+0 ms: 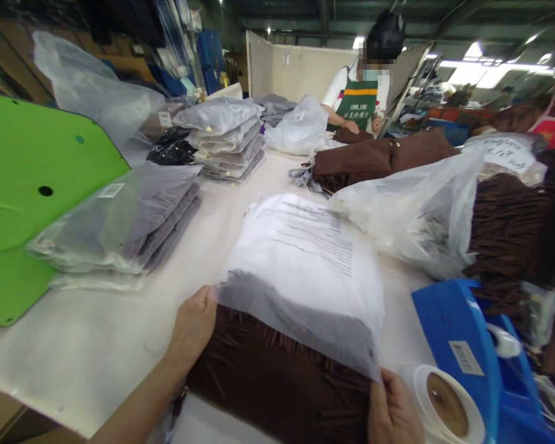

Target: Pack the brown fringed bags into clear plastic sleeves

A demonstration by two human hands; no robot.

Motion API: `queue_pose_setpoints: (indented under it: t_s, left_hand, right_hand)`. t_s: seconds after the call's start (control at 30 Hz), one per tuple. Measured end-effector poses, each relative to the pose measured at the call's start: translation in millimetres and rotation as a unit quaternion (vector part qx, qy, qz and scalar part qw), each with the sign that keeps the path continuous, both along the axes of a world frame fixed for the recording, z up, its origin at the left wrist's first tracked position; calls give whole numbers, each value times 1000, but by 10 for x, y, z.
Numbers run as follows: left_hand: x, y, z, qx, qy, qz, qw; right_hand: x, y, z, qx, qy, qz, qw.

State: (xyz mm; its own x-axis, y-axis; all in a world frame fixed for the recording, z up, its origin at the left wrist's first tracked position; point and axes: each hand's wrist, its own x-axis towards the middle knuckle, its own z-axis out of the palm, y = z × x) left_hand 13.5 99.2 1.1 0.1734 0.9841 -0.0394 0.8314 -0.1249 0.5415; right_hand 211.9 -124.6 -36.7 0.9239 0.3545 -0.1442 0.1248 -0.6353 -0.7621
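A folded brown fringed garment point(268, 376) lies at the near edge of the white table point(97, 345), its far half inside a frosted plastic bag point(305, 259) printed with black text. My left hand point(192, 330) grips the bag's open edge at the garment's left side, fingers curled. At the bottom right, my right hand point(393, 413) pinches the bag's other corner against the garment.
Stacks of bagged grey garments point(124, 228) point(226, 139) lie left and farther back. A green panel point(23, 185) sits at far left. A blue tape dispenser point(467, 351) and tape roll point(444, 404) sit right. Loose bags and brown garments point(513, 228) fill the right; a person in a green apron point(358, 102) works at the far end.
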Motion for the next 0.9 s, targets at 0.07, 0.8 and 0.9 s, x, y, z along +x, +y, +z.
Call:
queue_pose_setpoints:
  t_s: [0.07, 0.8, 0.9]
  left_hand:
    - [-49, -61, 67, -35, 13, -32, 999]
    - [-99, -215, -184, -81, -351, 234, 903]
    - [-84, -236, -162, -103, -421, 248, 866]
  right_hand:
    - [14, 17, -8, -6, -2, 7, 1000]
    - [180, 47, -96, 205, 216, -91, 950]
    - [145, 85, -60, 252, 230, -96, 935]
